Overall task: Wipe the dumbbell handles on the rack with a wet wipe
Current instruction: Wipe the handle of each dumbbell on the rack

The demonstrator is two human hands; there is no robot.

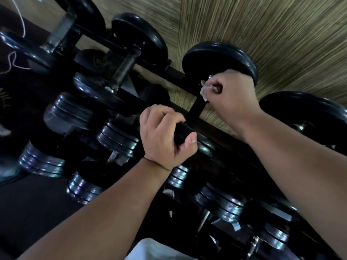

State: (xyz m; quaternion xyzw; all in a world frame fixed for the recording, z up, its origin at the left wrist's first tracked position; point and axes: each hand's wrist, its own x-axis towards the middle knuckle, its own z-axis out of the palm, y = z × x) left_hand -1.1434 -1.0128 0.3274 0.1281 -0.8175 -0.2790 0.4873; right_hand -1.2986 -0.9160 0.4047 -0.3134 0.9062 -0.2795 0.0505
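Your right hand [231,94] is curled tight round the handle [196,107] of a black dumbbell [216,61], and the wet wipe [205,89] is bunched between your fingers and the bar, hard up against the far end of that dumbbell. Your left hand [161,136] grips the same dumbbell by its near plate [204,145], fingers hooked over the rim and thumb laid against it. A stretch of bare handle shows between your two hands.

The rack [174,73] carries this dumbbell on its upper rail. To the left of the dumbbell, on the same rail, lies a second black dumbbell [125,66], and further left a third [60,32], both blurred. Below the dumbbell, the rack's lower tiers hold smaller dumbbells with shiny stacked plates [118,139], packed close side by side. To the right of the dumbbell another large black plate [304,113] shows behind your forearm. Beyond the dumbbell is a woven straw-coloured surface [281,34]
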